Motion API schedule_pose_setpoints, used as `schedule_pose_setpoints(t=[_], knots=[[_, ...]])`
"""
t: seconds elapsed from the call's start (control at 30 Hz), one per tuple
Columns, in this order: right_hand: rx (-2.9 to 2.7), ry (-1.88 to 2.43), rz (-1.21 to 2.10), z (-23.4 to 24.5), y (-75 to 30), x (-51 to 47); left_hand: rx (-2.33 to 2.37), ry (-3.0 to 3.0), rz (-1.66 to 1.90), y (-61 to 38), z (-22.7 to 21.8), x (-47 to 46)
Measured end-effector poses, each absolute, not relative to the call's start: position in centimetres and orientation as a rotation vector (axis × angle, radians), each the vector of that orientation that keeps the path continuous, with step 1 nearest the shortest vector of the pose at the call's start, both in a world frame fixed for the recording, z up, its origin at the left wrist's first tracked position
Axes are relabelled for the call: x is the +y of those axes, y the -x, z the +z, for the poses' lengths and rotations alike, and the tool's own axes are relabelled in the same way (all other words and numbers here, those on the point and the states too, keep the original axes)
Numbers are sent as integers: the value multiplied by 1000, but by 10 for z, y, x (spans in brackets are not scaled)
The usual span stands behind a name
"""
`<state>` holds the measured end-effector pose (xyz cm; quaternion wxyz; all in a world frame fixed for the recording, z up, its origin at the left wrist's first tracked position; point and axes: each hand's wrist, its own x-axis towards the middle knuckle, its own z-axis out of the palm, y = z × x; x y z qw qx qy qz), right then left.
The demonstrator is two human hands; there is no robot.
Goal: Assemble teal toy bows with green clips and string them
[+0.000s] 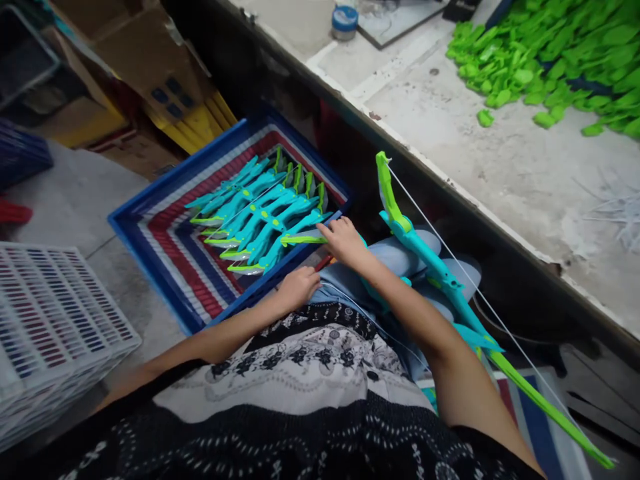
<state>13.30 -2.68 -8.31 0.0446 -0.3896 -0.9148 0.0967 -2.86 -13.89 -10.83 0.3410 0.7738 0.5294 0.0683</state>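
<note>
My right hand (345, 241) is closed around the green limb end of a teal-and-green toy bow (306, 239) lying over my lap; my arm hides much of it. Just below, my left hand (299, 287) is curled, with a slim red tool (324, 263) showing at its fingers; its exact kind is unclear. A white string (350, 303) runs across my lap. To the right, another strung toy bow (440, 270) leans diagonally by my legs. Several similar toy bows (257, 213) lie in rows in a blue-rimmed tray (150, 270) beyond my hands.
A worktable (425, 113) edge runs diagonally on the right, with a heap of green plastic parts (560, 73) and a small blue-lidded jar (345, 21). At left stands a white slatted crate (60, 313). Cardboard boxes (145, 53) sit behind the tray.
</note>
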Motion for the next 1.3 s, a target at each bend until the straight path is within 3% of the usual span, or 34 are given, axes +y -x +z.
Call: schedule_pose_setpoints(t=[0.17, 0.27, 0.37, 0.63, 0.73, 0.97, 1.3], knots=[[-2651, 1327, 500, -89, -147, -23, 1157, -1200, 506, 36, -82, -120], [-2367, 1360, 799, -94, -160, -20, 766, -474, 720, 22, -51, -116], [-2071, 1318, 1121, -99, -172, -19, 506, -127, 740, -2, -29, -115], [-1447, 1229, 1632, -105, -188, -22, 867, -445, 653, -21, -43, -114], [-1348, 1227, 1688, -105, -191, -21, 979, -541, 728, -8, -41, -102], [-1183, 1203, 1809, -99, -195, -23, 1331, -824, 1278, 20, -26, -47], [-1202, 1263, 1753, -97, -194, -26, 1392, -1120, 1276, 27, -40, -23]])
